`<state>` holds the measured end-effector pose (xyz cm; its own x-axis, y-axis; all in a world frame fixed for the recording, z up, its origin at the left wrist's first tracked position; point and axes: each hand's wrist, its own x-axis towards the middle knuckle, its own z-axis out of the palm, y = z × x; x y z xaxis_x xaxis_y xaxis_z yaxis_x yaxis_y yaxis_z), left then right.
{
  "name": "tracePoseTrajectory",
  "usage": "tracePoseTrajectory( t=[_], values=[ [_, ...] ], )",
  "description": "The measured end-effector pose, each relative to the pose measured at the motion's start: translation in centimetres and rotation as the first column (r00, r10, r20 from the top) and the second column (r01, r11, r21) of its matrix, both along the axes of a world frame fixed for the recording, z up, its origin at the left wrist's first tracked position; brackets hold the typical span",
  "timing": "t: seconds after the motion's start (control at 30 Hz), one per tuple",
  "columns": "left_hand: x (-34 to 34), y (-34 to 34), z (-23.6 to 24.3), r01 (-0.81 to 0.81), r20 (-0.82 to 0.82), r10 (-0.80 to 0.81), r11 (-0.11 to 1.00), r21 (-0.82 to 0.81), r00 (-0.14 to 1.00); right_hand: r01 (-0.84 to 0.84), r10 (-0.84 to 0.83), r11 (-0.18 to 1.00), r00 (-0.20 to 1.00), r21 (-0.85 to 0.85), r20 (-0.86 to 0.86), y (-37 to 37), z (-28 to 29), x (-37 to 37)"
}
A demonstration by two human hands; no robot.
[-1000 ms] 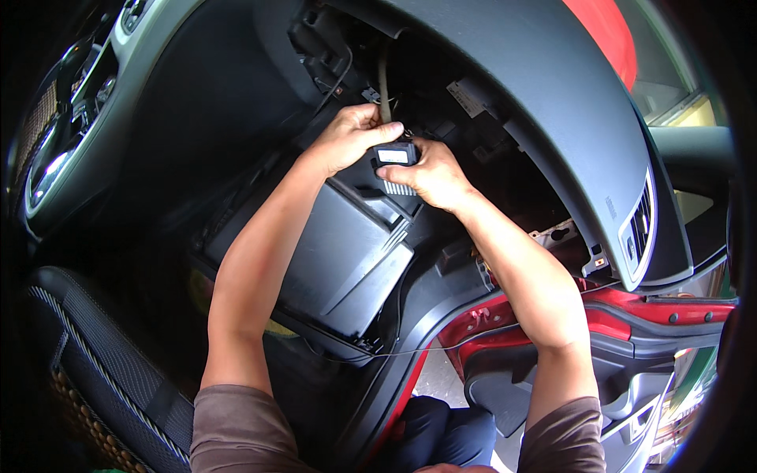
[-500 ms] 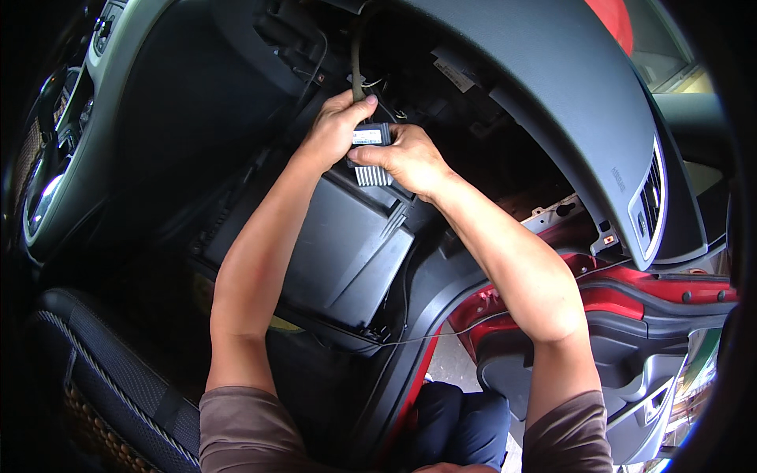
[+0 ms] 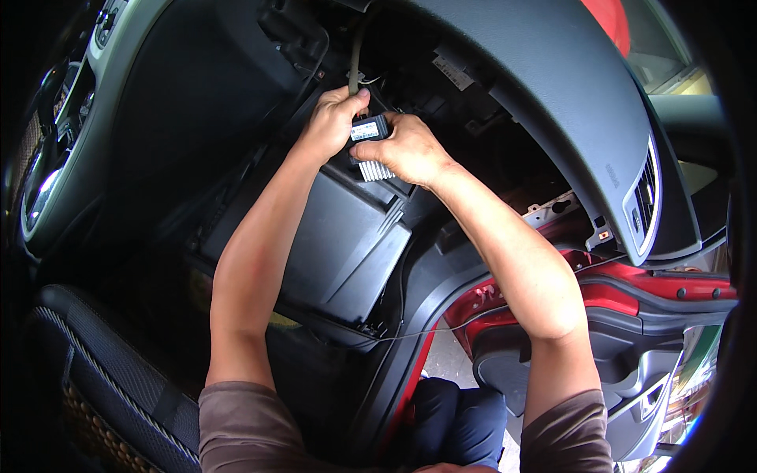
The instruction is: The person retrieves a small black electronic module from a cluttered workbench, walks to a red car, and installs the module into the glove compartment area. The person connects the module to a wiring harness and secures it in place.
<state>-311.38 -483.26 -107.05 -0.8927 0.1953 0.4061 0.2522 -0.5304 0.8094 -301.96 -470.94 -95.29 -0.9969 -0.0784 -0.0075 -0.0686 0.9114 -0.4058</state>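
My right hand (image 3: 416, 151) is closed around a small black electronic module (image 3: 367, 131) with a white label and silver heat-sink fins (image 3: 377, 171). Its thumb lies across the module's front, and the fins stick out below. Just left of it, my left hand (image 3: 330, 126) is closed around the lower end of a sheathed wiring cable (image 3: 356, 59), thumb pointing up. That cable hangs from the dashboard opening. Whether a plug joins cable and module is hidden by my fingers. Below both hands lies a black plastic glove box (image 3: 339, 244).
The grey dashboard (image 3: 544, 87) curves over the right side of the open cavity. A metal bracket (image 3: 552, 209) shows at its lower edge. A thin black cord (image 3: 441, 329) runs toward the open red door (image 3: 607, 288). A seat (image 3: 110, 363) stands at lower left.
The module has tilted slightly in my right hand, its upper right edge rising. My left hand has shifted a little left and up along with the cable. Both grips stay closed.
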Motion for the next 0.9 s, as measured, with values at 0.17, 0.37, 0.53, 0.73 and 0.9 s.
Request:
tracePoseTrajectory(
  t=[0.17, 0.37, 0.53, 0.73, 0.9],
  values=[
    [-0.1, -0.7, 0.4, 0.019, -0.032, -0.021, 0.996, -0.083, 0.999, 0.003, 0.021, 0.992, 0.981, -0.127, 0.191, 0.1, 1.1, -0.9],
    [0.5, -0.5, 1.0, -0.036, 0.003, 0.037, 0.99, -0.14, 0.999, -0.02, 0.102, 0.974, 0.93, -0.226, 0.354, 0.8, 3.1, -1.7],
    [0.5, -0.3, 1.3, -0.106, -0.033, 0.101, 0.969, -0.225, 0.994, 0.022, 0.028, 0.955, 0.987, -0.297, 0.161, 0.8, 0.1, 0.5],
    [0.8, 0.5, 1.6, -0.115, -0.061, 0.102, 0.951, -0.286, 0.993, -0.004, 0.084, 0.979, 0.919, -0.205, 0.386, 1.7, 4.0, -1.0],
    [0.4, -0.7, 1.5, -0.12, -0.087, 0.098, 0.949, -0.292, 0.991, 0.024, 0.035, 0.911, 0.99, -0.412, 0.135, 1.2, -0.8, 0.7]
  ],
)
